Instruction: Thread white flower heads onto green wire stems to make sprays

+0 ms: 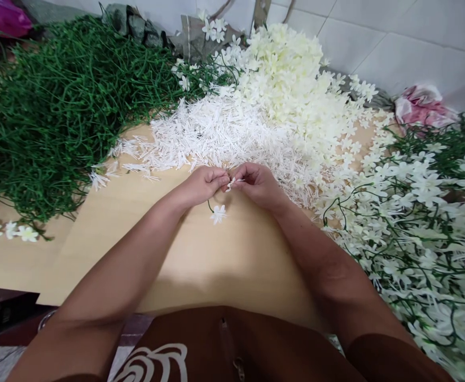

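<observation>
Fingers closed, my left hand (207,183) pinches a green artificial flower stem (209,205). From that stem a white artificial flower (218,214) hangs below the hand, over the brown board. My right hand (256,184) meets the left one, its thumb and forefinger pinching a small white flower piece (234,182) at the stem's end. Whether that piece is a stamen or a petal part I cannot tell. Just beyond both hands lies a heap of thin white stamens (224,130).
A large pile of green stems (73,101) lies at the left. Cream flower heads (288,74) are heaped at the back. Assembled white flowers on stems (427,228) crowd the right side. The brown board (224,265) lies under my forearms, with a tiled wall (415,53) behind.
</observation>
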`<state>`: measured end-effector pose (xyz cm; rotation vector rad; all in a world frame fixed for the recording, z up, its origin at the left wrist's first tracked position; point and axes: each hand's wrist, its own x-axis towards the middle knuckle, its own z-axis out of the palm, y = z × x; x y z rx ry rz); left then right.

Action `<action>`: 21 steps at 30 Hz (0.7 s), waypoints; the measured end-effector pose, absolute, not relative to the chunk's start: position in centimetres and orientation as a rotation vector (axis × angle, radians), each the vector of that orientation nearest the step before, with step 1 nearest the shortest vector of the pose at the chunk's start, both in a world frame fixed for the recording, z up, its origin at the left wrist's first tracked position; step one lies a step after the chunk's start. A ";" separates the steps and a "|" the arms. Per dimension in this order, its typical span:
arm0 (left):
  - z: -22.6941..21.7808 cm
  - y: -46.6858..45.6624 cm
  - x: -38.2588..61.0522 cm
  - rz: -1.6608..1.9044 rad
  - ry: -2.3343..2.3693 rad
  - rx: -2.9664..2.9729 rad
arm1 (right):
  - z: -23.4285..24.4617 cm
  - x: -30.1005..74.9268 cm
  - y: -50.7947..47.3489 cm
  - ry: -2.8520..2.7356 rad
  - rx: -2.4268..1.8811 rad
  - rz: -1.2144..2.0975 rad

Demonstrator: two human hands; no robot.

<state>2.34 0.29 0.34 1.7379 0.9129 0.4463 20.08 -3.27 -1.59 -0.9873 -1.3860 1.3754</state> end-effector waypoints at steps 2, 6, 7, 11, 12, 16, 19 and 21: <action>0.3 0.4 2.3 0.437 0.894 1.741 | -1.8 20.1 -3.2 -1.403 -0.946 1.388; 0.1 0.6 2.2 0.415 0.867 1.769 | -2.2 19.9 -3.1 -1.431 -0.924 1.430; 0.0 0.7 2.2 0.413 0.863 1.777 | -2.2 19.9 -3.1 -1.433 -0.934 1.429; -0.3 1.0 2.1 0.409 0.833 1.824 | -2.1 19.5 -3.2 -1.421 -0.999 1.387; -0.3 1.0 2.0 0.412 0.831 1.828 | -2.1 19.4 -3.3 -1.412 -1.023 1.371; 0.0 1.0 1.9 0.417 0.815 1.802 | -2.1 18.9 -3.2 -1.357 -1.106 1.328; 0.4 0.8 1.8 0.443 0.800 1.704 | -2.0 18.8 -2.9 -1.317 -1.167 1.312; 0.6 0.7 1.8 0.460 0.781 1.634 | -1.6 19.2 -2.6 -1.327 -1.209 1.319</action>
